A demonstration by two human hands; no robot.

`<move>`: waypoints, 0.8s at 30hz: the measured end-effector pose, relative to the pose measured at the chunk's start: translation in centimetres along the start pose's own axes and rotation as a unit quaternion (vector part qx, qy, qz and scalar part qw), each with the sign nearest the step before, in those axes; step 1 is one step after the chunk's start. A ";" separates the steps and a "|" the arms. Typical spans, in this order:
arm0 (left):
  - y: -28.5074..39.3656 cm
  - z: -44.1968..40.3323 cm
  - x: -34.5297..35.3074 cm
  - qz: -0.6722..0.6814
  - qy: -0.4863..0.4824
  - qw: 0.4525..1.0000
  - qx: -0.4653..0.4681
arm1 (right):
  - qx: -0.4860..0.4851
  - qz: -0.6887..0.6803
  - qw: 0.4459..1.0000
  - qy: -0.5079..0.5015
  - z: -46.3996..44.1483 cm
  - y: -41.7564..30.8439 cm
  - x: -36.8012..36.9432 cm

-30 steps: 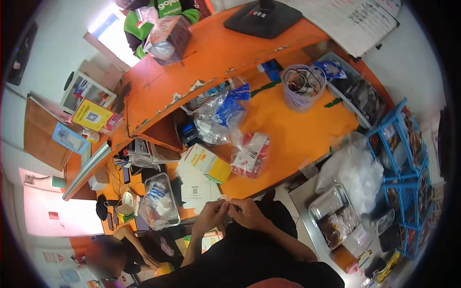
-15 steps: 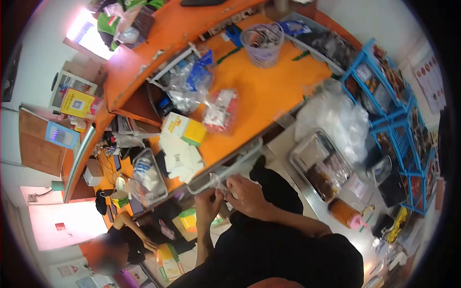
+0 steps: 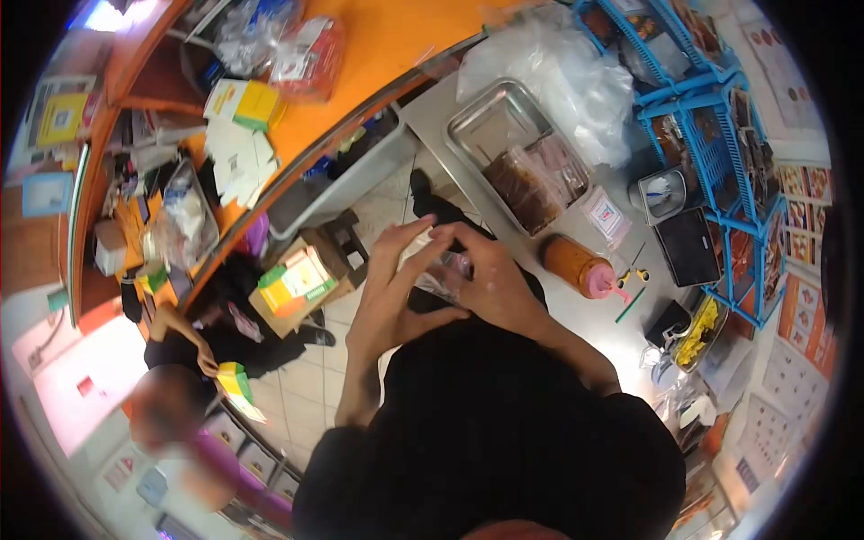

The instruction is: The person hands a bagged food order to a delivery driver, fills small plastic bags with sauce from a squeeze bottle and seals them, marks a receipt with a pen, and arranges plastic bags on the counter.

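Note:
In the head view a small clear plastic bag [image 3: 439, 277] is between my hands, in front of my black shirt. My left hand [image 3: 389, 283] holds it from the left, thumb below and fingers stretched along the top. My right hand [image 3: 500, 281] curves round the other side, its fingertips close to those of the left. Something pinkish shows through the plastic, too small to name. To the right of my hands, a metal tray [image 3: 462, 132] holds a dark brown slab and clear packets. Beside it lies a brown bottle with a pink nozzle cap [image 3: 576, 265].
Blue stacked baskets [image 3: 706, 135] line the right. Clear plastic bags [image 3: 549, 72] heap behind the tray. A grey bin [image 3: 346, 184] stands under the orange counter [image 3: 387, 36]. At lower left, a co-worker's hand [image 3: 207, 360] touches a yellow-green box [image 3: 236, 382]. Scissors [image 3: 637, 276] lie on the steel table.
The view has turned toward the steel table. My hands, pinched close together at the plastic before, are now spread wider around the bag. The co-worker remains at the lower left.

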State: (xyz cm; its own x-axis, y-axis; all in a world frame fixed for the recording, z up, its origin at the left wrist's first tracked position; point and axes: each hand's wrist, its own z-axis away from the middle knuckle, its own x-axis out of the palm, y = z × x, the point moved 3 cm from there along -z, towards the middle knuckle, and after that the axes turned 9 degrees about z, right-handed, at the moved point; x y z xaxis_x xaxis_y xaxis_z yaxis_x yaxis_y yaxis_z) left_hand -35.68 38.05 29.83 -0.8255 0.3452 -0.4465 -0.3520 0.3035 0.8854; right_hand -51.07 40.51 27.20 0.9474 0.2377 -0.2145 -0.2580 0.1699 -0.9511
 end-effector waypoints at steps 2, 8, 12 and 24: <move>0.4 -0.1 1.7 -0.022 -0.111 0.990 0.084 | -0.012 -0.006 1.000 0.011 1.1 0.5 -0.5; 1.7 0.8 5.4 0.016 -0.127 0.988 0.085 | 0.026 0.043 0.999 0.009 4.2 2.3 -3.0; 1.6 1.1 6.1 0.064 -0.104 0.987 0.100 | 0.070 -0.043 0.997 0.008 8.2 -0.5 -6.4; -1.5 1.4 5.8 0.268 0.013 0.961 0.063 | 0.421 -0.672 0.480 0.376 20.3 26.6 -6.9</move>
State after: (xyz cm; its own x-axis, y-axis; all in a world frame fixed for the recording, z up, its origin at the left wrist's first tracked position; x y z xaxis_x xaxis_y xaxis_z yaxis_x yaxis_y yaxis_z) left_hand -39.35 40.84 25.73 -0.8846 0.4603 0.0745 0.1817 0.1931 0.9642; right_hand -68.30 62.82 7.85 0.0840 -0.9857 0.1462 0.9961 0.0872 0.0154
